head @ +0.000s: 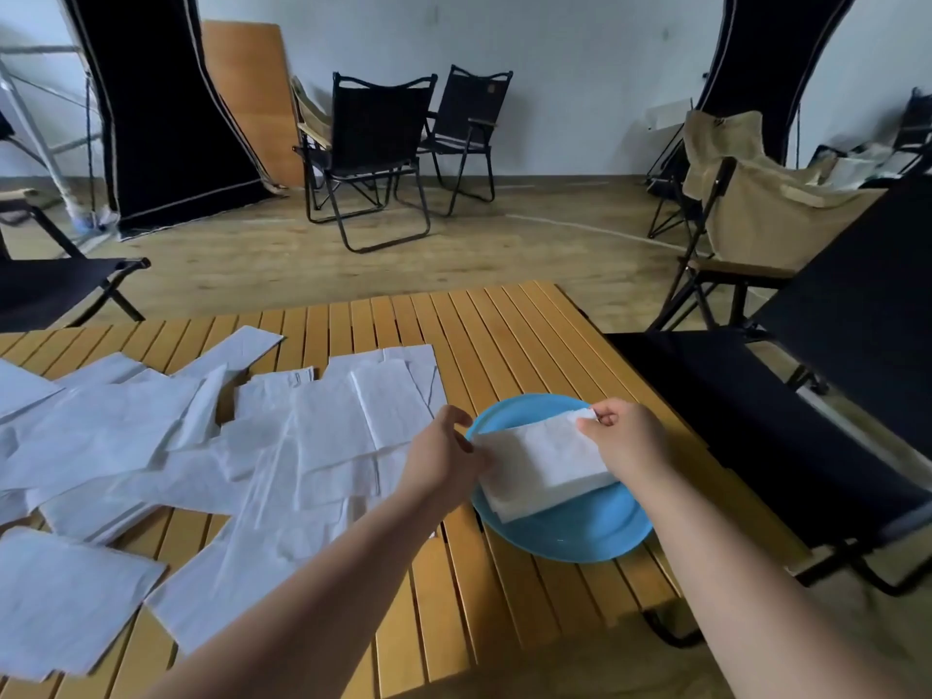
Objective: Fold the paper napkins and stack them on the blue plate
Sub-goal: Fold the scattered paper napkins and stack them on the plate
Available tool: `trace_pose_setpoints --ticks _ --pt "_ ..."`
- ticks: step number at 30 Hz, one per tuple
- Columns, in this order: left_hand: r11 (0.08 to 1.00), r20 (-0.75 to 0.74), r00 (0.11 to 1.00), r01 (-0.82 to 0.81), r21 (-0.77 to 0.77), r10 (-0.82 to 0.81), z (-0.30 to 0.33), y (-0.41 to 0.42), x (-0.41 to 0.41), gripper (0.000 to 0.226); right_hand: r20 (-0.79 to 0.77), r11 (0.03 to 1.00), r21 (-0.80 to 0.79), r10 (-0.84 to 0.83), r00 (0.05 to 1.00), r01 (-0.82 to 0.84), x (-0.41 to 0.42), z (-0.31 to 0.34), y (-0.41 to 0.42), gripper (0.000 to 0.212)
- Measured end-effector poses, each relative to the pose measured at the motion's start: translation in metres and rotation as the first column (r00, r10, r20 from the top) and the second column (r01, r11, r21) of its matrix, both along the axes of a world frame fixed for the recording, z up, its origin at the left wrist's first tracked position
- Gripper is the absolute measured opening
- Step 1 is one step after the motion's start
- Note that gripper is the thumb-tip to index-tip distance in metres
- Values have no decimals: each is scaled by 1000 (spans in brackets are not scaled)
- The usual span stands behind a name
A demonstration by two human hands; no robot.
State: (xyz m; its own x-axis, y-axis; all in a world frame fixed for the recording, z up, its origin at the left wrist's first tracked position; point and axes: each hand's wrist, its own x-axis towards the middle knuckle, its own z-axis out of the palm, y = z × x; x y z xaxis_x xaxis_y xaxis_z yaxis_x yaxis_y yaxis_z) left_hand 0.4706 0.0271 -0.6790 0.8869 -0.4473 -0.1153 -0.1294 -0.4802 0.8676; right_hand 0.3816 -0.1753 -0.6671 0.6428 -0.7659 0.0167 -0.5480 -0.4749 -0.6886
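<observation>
left hand [446, 454]: fingers curled, pinching | right hand [625, 438]: thumb-finger pinch | both forearms extended forward

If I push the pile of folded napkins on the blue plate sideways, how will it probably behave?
The folded napkins look thin and soft, so the pile would probably shear or fan out rather than slide as one block. The blue plate looks smooth and shallow, so the napkins may slip over its rim.

Both hands [444, 456] [625, 441] pinch folded napkin [539, 461] over plate [580, 537]

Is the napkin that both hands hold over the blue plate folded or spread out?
Folded: the napkin is a compact rectangle with layered edges, over the blue plate.
</observation>
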Motion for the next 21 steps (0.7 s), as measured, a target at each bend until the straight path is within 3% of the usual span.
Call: trace_pose_setpoints --ticks 8,14,21 --pt "1000 68 998 -7 18 6 -4 -1 -4 32 16 998 -61 -24 1000 25 -2 -7 3 25" --pt "999 125 991 -41 11 39 4 8 -2 31 122 996 -72 -40 992 49 -5 -2 7 22" --pt "992 130 983 -128 -8 128 26 64 -16 25 106 992 -117 60 993 -48 -17 20 59 26"
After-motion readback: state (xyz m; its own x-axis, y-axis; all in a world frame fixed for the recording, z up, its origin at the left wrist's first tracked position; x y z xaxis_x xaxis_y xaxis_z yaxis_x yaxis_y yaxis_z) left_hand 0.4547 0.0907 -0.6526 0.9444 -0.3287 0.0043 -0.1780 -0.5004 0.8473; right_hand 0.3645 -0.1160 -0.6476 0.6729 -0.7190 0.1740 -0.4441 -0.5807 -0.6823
